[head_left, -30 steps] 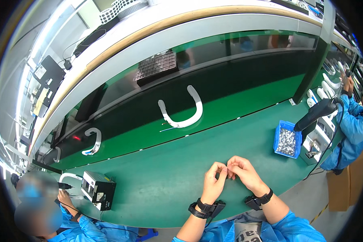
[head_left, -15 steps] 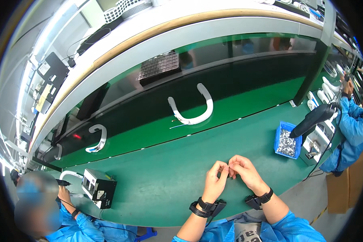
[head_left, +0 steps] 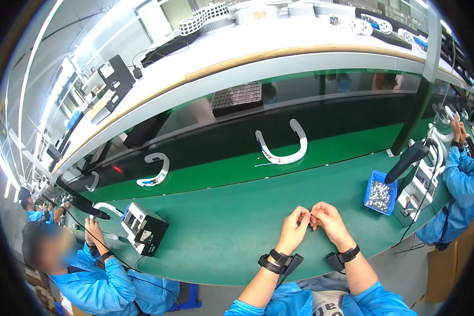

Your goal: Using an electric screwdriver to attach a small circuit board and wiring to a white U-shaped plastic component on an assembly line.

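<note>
My left hand and my right hand meet above the green work table, fingertips pinched together. Whatever lies between those fingers is too small and too hidden to make out. Black bands with small black boxes sit around both wrists. To the right of my hands stands a blue bin full of small shiny metal parts. Beyond them, a white U-shaped piece with grey ends and a thin blue wire lies on the belt.
A dark powered hand tool hangs by the bin, next to a box-shaped device. Another black-and-white device stands at left. A co-worker works there; another is at right. A shelf edge spans the back.
The view has swung left, so the bench and belt pieces appear further right. My hands remain pinched together. The left co-worker's hand and tool have shifted a little.
</note>
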`<state>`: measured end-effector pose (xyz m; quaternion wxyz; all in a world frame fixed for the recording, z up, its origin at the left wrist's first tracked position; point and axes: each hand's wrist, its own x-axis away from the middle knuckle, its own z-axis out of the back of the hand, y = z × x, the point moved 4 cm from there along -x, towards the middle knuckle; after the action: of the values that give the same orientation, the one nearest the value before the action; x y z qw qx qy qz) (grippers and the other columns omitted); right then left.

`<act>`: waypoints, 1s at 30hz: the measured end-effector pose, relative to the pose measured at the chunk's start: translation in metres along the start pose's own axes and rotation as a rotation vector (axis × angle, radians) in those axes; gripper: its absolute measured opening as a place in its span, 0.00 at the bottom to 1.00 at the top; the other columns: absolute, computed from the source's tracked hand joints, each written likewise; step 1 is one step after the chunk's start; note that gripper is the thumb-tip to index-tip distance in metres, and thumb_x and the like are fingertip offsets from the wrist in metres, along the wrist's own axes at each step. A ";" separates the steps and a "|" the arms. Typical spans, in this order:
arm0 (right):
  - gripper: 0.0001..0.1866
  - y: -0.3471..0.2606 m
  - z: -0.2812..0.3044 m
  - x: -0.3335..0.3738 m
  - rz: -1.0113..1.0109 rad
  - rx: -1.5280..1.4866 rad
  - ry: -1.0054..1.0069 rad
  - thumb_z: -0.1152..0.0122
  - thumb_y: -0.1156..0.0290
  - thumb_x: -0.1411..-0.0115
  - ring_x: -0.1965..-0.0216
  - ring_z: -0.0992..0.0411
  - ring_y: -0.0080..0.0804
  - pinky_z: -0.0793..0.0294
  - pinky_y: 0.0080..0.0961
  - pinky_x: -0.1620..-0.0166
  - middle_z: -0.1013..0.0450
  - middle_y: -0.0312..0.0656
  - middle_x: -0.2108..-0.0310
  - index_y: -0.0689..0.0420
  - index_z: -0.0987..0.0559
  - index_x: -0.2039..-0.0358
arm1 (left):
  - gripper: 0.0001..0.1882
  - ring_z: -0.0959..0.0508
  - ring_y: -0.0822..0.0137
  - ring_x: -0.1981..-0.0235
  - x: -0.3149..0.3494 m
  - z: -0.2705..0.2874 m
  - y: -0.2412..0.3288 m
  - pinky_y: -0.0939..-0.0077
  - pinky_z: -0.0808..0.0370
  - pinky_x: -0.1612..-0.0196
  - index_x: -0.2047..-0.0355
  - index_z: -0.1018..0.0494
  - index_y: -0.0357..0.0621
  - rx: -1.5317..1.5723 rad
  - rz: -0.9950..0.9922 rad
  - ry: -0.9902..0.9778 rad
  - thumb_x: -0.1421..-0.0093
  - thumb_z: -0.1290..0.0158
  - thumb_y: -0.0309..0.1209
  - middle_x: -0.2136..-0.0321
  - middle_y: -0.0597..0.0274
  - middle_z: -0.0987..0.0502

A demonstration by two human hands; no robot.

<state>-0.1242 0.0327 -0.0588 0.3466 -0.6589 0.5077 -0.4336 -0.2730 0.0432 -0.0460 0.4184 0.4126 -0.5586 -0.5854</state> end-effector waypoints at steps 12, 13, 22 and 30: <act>0.09 0.000 -0.003 0.001 0.003 0.056 -0.012 0.43 0.66 0.29 0.72 0.27 0.22 0.27 0.20 0.68 0.25 0.35 0.73 0.59 0.24 0.62 | 0.07 0.20 0.73 0.69 0.000 0.003 -0.007 0.75 0.23 0.61 0.63 0.27 0.37 -0.009 -0.015 0.033 0.28 0.49 0.27 0.71 0.63 0.19; 0.09 0.000 -0.004 0.001 -0.001 0.053 -0.014 0.43 0.66 0.29 0.72 0.27 0.22 0.27 0.20 0.68 0.25 0.35 0.73 0.59 0.24 0.62 | 0.06 0.20 0.73 0.69 0.000 0.003 -0.008 0.75 0.23 0.61 0.63 0.27 0.37 0.010 -0.019 0.034 0.28 0.49 0.27 0.71 0.63 0.20; 0.10 -0.004 -0.008 0.003 0.015 0.063 0.010 0.43 0.64 0.29 0.73 0.28 0.21 0.27 0.19 0.69 0.25 0.34 0.73 0.58 0.24 0.63 | 0.06 0.21 0.74 0.67 0.001 0.005 -0.006 0.76 0.24 0.59 0.63 0.27 0.37 0.022 0.000 0.013 0.28 0.49 0.26 0.70 0.64 0.21; 0.07 -0.001 -0.005 0.003 0.002 0.050 -0.008 0.44 0.68 0.30 0.73 0.27 0.22 0.26 0.20 0.68 0.24 0.37 0.72 0.58 0.24 0.63 | 0.06 0.22 0.75 0.65 0.001 0.004 -0.009 0.77 0.25 0.58 0.63 0.28 0.37 0.016 0.009 0.005 0.28 0.49 0.26 0.70 0.65 0.22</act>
<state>-0.1279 0.0304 -0.0552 0.3656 -0.6512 0.4960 -0.4430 -0.2770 0.0432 -0.0545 0.4189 0.4148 -0.5640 -0.5782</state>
